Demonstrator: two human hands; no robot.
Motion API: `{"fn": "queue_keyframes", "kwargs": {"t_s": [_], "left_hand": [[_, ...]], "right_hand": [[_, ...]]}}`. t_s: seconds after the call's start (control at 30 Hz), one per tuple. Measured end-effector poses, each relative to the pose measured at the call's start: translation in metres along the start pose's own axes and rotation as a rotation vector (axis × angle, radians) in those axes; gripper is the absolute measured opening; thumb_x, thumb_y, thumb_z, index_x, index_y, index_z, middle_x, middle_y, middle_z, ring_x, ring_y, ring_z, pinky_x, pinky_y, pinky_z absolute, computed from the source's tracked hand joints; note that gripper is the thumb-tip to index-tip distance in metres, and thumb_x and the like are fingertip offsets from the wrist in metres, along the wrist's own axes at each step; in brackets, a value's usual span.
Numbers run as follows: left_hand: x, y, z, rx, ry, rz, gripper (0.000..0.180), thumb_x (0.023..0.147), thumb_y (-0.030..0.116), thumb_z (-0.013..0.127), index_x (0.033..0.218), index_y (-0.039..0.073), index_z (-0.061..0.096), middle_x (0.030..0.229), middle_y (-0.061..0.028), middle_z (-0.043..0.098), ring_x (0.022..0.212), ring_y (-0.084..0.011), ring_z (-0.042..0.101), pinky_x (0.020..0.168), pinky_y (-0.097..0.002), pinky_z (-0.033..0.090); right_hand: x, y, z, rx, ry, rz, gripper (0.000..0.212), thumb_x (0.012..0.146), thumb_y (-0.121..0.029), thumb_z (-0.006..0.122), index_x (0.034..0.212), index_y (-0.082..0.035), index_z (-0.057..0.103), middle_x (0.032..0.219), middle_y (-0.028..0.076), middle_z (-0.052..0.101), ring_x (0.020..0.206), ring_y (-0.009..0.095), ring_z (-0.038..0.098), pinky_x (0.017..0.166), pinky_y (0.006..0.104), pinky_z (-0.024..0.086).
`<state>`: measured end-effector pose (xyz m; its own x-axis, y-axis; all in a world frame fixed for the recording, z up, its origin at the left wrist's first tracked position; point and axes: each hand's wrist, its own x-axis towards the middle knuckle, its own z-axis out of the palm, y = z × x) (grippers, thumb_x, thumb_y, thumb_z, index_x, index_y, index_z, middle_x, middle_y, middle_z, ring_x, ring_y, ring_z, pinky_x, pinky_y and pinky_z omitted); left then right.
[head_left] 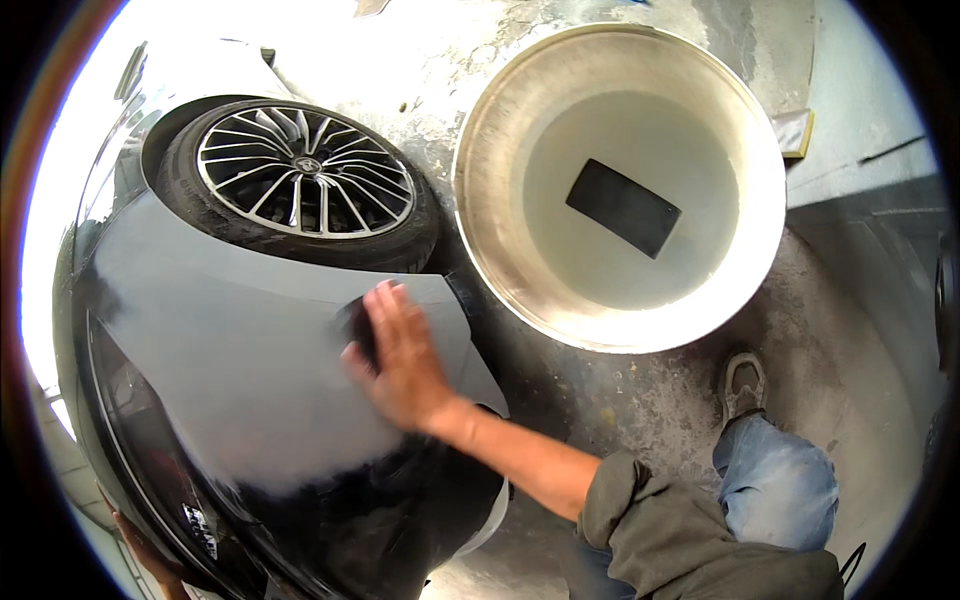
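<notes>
My right hand [402,355], smeared by motion, presses a dark sanding pad [360,332] flat against the car's rear side panel [250,330]. Its fingers point away from me and the thumb lies along the pad's left side. The panel is matt grey, fading into glossy black toward the near end. At the lower left rim, my left hand [145,555] rests along the car's far edge, dim and partly cut off, its fingers seemingly stretched out. A black rectangular block [624,208] lies in cloudy water inside a large round pale tub [490,270].
Beyond the panel sits the car's wheel [306,165] with a many-spoked rim. The tub stands on the stained concrete floor [640,400], right of the wheel. My shoe [743,385] is below the tub. A yellow-edged piece [795,133] lies by the tub's right side.
</notes>
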<state>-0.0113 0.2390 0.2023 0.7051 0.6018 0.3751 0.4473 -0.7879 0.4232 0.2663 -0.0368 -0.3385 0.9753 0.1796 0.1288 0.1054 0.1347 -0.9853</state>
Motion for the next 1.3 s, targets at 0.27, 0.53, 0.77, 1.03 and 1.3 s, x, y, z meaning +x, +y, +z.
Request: {"fn": "queue_keyframes", "kwargs": {"t_s": [0.27,0.53,0.77,1.03,1.3], "left_hand": [[0.014,-0.008,-0.005,0.204,0.017,0.149,0.055,0.112,0.025,0.03,0.163,0.004,0.024,0.17,-0.0089,0.023,0.156,-0.0228,0.023,0.129,-0.0389,0.014],[0.0,0.01,0.012,0.142,0.072,0.091,0.054,0.113,0.023,0.029,0.162,0.002,0.025,0.17,-0.0086,0.024,0.156,-0.0217,0.022,0.129,-0.0387,0.013],[0.013,0.008,0.017,0.143,-0.036,0.241,0.055,0.113,0.027,0.031,0.161,0.001,0.028,0.17,-0.0096,0.024,0.157,-0.0223,0.021,0.129,-0.0388,0.012],[0.011,0.0,-0.014,0.242,-0.028,0.214,0.058,0.112,0.033,0.037,0.159,0.0,0.032,0.168,-0.0101,0.028,0.156,-0.0222,0.023,0.128,-0.039,0.015],[-0.033,0.098,0.106,-0.13,0.014,-0.065,0.063,0.112,0.039,0.036,0.163,0.004,0.025,0.168,-0.0078,0.027,0.154,-0.0202,0.027,0.127,-0.0365,0.019]], "right_hand": [[0.037,0.042,-0.007,0.095,-0.137,0.335,0.081,0.101,-0.059,0.05,0.153,0.002,0.034,0.164,0.036,0.018,0.155,0.049,0.014,0.126,0.0574,0.012],[-0.093,-0.024,-0.019,0.049,0.042,-0.021,0.086,0.1,-0.035,0.064,0.161,0.002,0.017,0.167,0.03,0.017,0.156,0.047,0.015,0.123,0.0593,0.018],[-0.037,0.037,-0.007,0.012,0.022,0.411,0.079,0.108,-0.049,0.043,0.158,0.009,0.022,0.167,0.03,0.015,0.157,0.043,0.012,0.126,0.0537,0.013],[-0.134,-0.1,-0.004,0.09,-0.15,-0.197,0.083,0.08,-0.005,0.06,0.154,0.012,0.027,0.166,0.032,0.017,0.154,0.051,0.016,0.124,0.0614,0.015],[-0.007,-0.121,-0.007,0.113,-0.085,-0.154,0.079,0.087,-0.013,0.06,0.156,0.007,0.03,0.166,0.03,0.022,0.154,0.049,0.02,0.123,0.0595,0.016]]}}
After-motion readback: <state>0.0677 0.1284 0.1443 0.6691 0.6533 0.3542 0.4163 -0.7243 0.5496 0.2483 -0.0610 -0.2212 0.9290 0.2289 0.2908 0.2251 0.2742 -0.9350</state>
